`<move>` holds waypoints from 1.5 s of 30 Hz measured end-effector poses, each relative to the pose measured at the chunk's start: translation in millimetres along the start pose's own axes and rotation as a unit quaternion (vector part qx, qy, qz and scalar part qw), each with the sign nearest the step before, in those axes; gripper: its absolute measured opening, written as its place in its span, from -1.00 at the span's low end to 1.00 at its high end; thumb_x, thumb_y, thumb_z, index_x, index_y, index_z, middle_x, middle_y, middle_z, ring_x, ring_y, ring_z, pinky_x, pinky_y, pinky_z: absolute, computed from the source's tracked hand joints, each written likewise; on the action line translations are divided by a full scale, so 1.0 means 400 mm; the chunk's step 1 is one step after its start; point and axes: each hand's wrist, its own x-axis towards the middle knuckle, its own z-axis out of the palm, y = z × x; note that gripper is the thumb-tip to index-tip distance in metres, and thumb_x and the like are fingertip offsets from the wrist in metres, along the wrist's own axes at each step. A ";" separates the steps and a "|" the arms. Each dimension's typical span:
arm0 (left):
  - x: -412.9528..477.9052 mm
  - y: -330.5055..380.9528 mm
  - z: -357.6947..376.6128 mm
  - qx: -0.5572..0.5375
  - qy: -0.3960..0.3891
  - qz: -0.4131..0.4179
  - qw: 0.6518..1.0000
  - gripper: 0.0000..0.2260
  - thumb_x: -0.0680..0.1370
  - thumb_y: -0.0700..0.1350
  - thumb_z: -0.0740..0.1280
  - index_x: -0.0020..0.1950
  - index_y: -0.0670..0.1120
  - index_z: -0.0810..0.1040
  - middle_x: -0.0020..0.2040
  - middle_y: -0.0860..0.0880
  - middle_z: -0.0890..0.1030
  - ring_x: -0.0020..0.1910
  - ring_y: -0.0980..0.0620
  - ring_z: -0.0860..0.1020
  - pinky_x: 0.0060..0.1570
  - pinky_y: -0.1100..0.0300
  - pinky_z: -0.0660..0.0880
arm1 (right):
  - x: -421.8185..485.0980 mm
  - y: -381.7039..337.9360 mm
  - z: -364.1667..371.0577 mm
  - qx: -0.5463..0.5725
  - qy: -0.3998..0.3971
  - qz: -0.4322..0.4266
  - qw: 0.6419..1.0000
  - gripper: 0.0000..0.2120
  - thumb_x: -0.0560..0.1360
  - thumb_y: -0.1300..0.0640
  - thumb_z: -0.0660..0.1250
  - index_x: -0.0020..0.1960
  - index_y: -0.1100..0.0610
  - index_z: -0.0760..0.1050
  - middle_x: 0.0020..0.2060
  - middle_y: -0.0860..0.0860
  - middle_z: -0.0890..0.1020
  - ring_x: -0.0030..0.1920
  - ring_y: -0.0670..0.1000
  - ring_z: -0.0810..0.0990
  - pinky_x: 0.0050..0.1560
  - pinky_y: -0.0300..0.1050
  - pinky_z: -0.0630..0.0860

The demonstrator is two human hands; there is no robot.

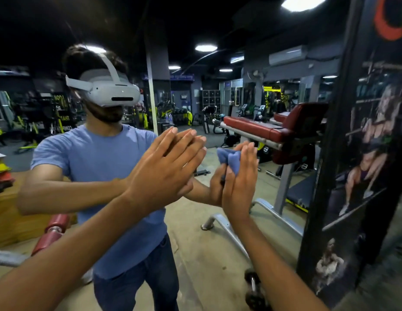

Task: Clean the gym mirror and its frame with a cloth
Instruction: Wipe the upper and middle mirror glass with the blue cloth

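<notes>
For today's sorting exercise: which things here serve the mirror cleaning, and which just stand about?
Job: mirror; blue cloth, pressed to the glass by the right hand; left hand, flat on the glass; black frame.
Standing about: red bench; dumbbell; poster.

A crumpled soft blue cloth [231,159] shows pale periwinkle just beyond the fingertips of the right hand [239,182]. Past the fingers of the left hand [164,173], the reflected short-sleeved cotton T-shirt [94,158] is a similar light blue, over dark indigo denim jeans [137,281]. The smooth plastic headset [105,89] reflected above is pale grey-white. To the right of the fingers, the padded vinyl bench [258,129] is deep red on a silver-grey frame, and the tall black poster panel [352,176] carries muted printed figures.
</notes>
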 end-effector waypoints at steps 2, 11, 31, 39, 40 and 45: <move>0.008 -0.013 -0.011 0.007 0.001 0.000 1.000 -0.43 0.69 0.04 0.12 0.65 -0.20 0.31 0.67 -0.22 0.29 0.66 -0.27 0.22 0.59 -0.36 0.14 | 0.083 -0.006 0.003 0.005 0.043 0.034 0.999 -0.44 0.74 0.08 0.06 0.67 0.27 0.10 0.69 0.13 0.11 0.70 0.07 0.03 0.60 0.37 0.10; 0.060 -0.084 -0.038 0.053 -0.001 -0.047 0.997 -0.35 0.70 0.12 0.03 0.72 -0.19 0.12 0.73 -0.24 0.06 0.72 -0.25 0.03 0.65 -0.34 -0.06 | 0.196 -0.081 0.004 -0.006 -0.025 -0.086 0.996 -0.33 0.75 -0.18 -0.13 0.69 0.23 0.04 0.69 0.11 0.08 0.70 0.08 -0.02 0.66 0.27 0.02; 0.142 -0.150 -0.080 0.055 0.038 -0.060 0.996 -0.45 0.68 0.04 0.11 0.61 -0.21 0.39 0.61 -0.22 0.39 0.61 -0.23 0.32 0.61 -0.31 0.14 | 0.504 -0.193 -0.001 -0.050 -0.107 -0.336 0.935 -0.40 0.73 0.00 -0.01 0.68 0.27 0.06 0.69 0.19 0.08 0.70 0.11 -0.02 0.67 0.25 0.00; 0.180 -0.182 -0.082 0.096 0.017 -0.066 0.993 -0.36 0.67 0.08 0.12 0.68 -0.22 0.23 0.70 -0.23 0.18 0.70 -0.24 0.12 0.64 -0.34 -0.01 | 0.630 -0.101 -0.007 0.019 0.081 -0.015 0.996 -0.33 0.72 -0.20 -0.11 0.71 0.14 0.04 0.70 0.04 0.09 0.69 -0.01 0.00 0.68 0.12 0.00; 0.180 -0.180 -0.080 0.098 0.017 -0.066 0.993 -0.37 0.67 0.08 0.11 0.68 -0.23 0.23 0.70 -0.24 0.19 0.70 -0.25 0.12 0.64 -0.35 0.00 | 0.637 -0.122 0.001 0.021 0.094 0.004 0.995 -0.33 0.71 -0.20 -0.11 0.71 0.14 0.04 0.70 0.05 0.10 0.70 0.00 0.00 0.68 0.11 0.01; 0.179 -0.184 -0.077 0.093 0.032 -0.067 0.993 -0.40 0.69 0.05 0.07 0.66 -0.25 0.27 0.68 -0.24 0.24 0.68 -0.25 0.18 0.64 -0.35 0.04 | 0.561 -0.258 0.056 0.003 -0.014 -0.176 0.984 -0.39 0.73 -0.04 -0.06 0.70 0.21 -0.01 0.69 0.06 -0.03 0.70 0.05 -0.07 0.69 0.15 -0.07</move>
